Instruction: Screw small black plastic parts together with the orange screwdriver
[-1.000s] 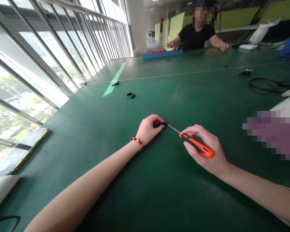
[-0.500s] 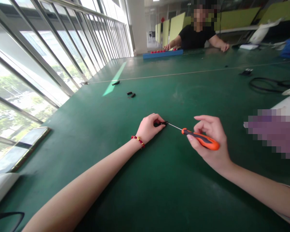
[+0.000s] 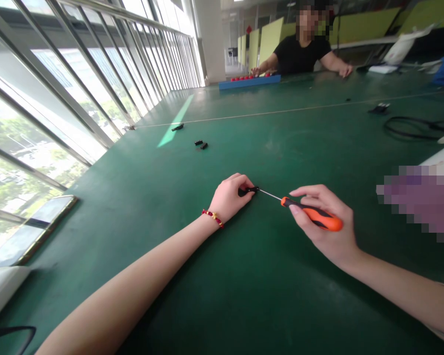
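Pinching one black part (image 3: 248,190), left hand (image 3: 229,197); right hand (image 3: 327,227) gripping one screwdriver (image 3: 311,215).

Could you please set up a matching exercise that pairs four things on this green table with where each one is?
Things:
1. screwdriver
2. small black part
3. blue tray
4. black cable

Places:
A. far end, by the seated person
B. in the right hand
C. pinched under the left hand
D. right side of the table, coiled

Pairs: 1-B, 2-C, 3-A, 4-D
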`<state>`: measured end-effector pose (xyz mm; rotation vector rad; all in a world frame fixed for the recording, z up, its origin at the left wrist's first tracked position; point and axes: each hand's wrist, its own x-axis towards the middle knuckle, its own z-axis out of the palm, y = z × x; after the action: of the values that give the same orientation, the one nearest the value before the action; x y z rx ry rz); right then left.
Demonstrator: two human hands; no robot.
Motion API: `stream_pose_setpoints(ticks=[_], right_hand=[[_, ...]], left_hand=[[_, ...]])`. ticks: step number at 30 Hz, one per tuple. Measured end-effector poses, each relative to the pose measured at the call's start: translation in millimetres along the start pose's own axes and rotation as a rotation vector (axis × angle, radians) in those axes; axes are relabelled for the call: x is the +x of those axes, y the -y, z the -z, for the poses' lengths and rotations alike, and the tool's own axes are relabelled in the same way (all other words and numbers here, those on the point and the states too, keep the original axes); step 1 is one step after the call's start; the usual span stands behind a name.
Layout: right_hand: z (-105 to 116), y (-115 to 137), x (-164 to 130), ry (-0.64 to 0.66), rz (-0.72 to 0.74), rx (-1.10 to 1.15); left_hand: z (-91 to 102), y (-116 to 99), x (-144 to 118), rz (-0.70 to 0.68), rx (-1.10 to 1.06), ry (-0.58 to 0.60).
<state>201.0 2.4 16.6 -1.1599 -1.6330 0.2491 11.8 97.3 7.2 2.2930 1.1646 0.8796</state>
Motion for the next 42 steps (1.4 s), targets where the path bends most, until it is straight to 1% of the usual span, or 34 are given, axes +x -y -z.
stream_pose_setpoints(ticks=[3,5,7,10,11,12,16,17,21,23,27,29,31,33,38,39,42], right_hand=[[-0.5,-0.8,0.3,-0.067,0.035,0.066],[-0.6,-2.5,0.7,-0.082,0.044,0.11],[-0.2,-3.2,0.4,-0.029,0.022,0.11],[0.3,-1.4,-1.0,0.084,-0.011,0.039],[0.1,-0.6,-1.4,0.104,-0.015,0.028],[-0.3,0.0,-1.6,0.096,-0.012,0.031],[-2.2,-1.0,-0.4,-0.055,0.009,0.105],[-2.3,-1.4,0.0,-0.06,0.004,0.113],[-1.0,-0.8,0.3,0.061,-0.049,0.09],[-0.9,-0.2,0.1,0.06,-0.027,0.076],[-2.4,-2.1,0.3,-0.013,0.036,0.122],[-2.6,-3.1,0.2,0.009,0.012,0.127],[-2.3,-2.9,-0.4,0.067,-0.025,0.089],[-2.3,-1.9,-0.9,0.095,-0.03,0.062],[-4.0,-2.6,1.0,-0.079,0.071,0.119],[-4.1,-2.9,1.5,-0.07,0.063,0.124],[-3.4,-1.7,1.4,0.038,-0.02,0.081]], left_hand=[[-0.3,-1.2,-0.3,0.009,0.012,-0.014],[-0.4,-2.2,-0.7,0.016,0.023,-0.025],[-0.3,-3.3,-1.2,0.016,0.04,-0.034],[0.1,-4.4,-1.8,0.013,0.062,-0.047],[0.2,-4.5,-1.9,0.013,0.066,-0.049],[0.3,-4.5,-1.9,0.015,0.067,-0.051],[0.4,-4.7,-2.2,0.021,0.067,-0.045],[0.5,-5.0,-2.3,0.021,0.07,-0.045],[0.9,-6.4,-2.7,0.022,0.077,-0.042],[1.1,-6.9,-2.6,0.023,0.08,-0.038],[1.5,-7.5,-2.3,0.033,0.095,-0.038],[1.5,-7.6,-2.2,0.035,0.101,-0.038],[1.6,-7.6,-2.1,0.036,0.098,-0.037],[1.6,-7.4,-2.1,0.041,0.086,-0.036],[1.3,-6.5,-1.9,0.041,0.078,-0.033],[1.2,-6.3,-1.8,0.041,0.078,-0.033],[0.9,-5.6,-1.7,0.042,0.072,-0.035]])
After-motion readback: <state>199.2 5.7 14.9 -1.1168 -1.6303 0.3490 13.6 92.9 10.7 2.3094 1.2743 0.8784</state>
